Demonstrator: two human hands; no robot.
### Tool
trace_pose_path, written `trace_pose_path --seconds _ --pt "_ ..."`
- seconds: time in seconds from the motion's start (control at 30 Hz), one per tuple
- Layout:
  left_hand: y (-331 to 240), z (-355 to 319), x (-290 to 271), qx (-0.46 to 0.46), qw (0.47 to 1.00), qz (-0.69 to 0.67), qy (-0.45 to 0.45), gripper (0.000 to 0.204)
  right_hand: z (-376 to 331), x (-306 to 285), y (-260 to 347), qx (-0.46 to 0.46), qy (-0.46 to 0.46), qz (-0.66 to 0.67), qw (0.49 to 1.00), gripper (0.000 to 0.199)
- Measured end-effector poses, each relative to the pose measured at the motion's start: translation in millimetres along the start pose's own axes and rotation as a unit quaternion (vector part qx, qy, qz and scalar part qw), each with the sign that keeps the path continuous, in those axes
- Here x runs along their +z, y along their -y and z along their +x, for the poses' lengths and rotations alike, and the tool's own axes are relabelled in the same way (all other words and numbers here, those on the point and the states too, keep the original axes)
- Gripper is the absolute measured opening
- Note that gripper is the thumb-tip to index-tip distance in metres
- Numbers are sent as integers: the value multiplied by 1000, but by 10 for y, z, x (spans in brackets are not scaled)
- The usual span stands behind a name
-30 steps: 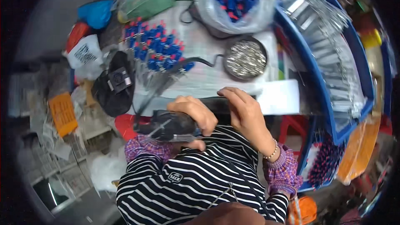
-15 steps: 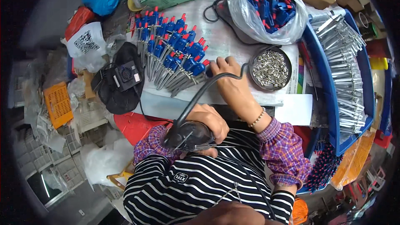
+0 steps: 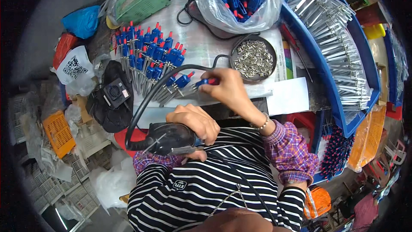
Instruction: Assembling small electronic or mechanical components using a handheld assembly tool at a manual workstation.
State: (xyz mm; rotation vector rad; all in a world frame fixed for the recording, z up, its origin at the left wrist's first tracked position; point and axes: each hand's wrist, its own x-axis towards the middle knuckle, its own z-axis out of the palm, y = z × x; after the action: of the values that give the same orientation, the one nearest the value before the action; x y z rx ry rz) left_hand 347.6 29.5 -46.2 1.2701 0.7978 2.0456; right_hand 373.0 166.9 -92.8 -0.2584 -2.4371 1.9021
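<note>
My left hand (image 3: pixel 196 121) grips the black corded tool (image 3: pixel 171 138), right hand (image 3: pixel 229 88) pinches a blue red-tipped handle (image 3: pixel 206 82); I'd steer it clear of the cord (image 3: pixel 197 66).

An orange slotted basket (image 3: pixel 61 134) sits at nine o'clock, a blue plastic bag (image 3: pixel 80 21) at ten, something yellow (image 3: pixel 374 31) at two.

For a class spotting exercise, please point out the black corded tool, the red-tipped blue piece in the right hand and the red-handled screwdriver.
Black corded tool (image 3: pixel 175 135): head view, on its casing.
Red-tipped blue piece (image 3: pixel 202 83): head view, on its blue body.
Red-handled screwdriver (image 3: pixel 292 41): head view, on its handle.
</note>
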Motion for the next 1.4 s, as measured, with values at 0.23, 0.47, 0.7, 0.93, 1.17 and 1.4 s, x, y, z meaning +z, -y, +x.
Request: trace_pose_path --seconds 0.23,0.47,0.7,0.93,1.17,1.4 --pt "6 47 33 -15 1000 -4 3 36 -125 -214 34 63 -130 182 973 23" --pt "-54 176 -38 -13 998 14 67 42 -589 -735 210 65 -187 389 900 28" --pt "202 434 40 -9 996 -15 84 42 -1348 -1218 -264 204 -174 475 838 28" --pt "519 704 271 3 994 52 99 43 -1767 -1081 -543 287 -144 364 874 22" --pt "863 954 449 7 983 93 161 43 -1686 -916 -691 261 -179 403 859 24" --pt "999 1034 578 12 974 94 207 47 -1696 -756 -785 232 -201 411 859 20"
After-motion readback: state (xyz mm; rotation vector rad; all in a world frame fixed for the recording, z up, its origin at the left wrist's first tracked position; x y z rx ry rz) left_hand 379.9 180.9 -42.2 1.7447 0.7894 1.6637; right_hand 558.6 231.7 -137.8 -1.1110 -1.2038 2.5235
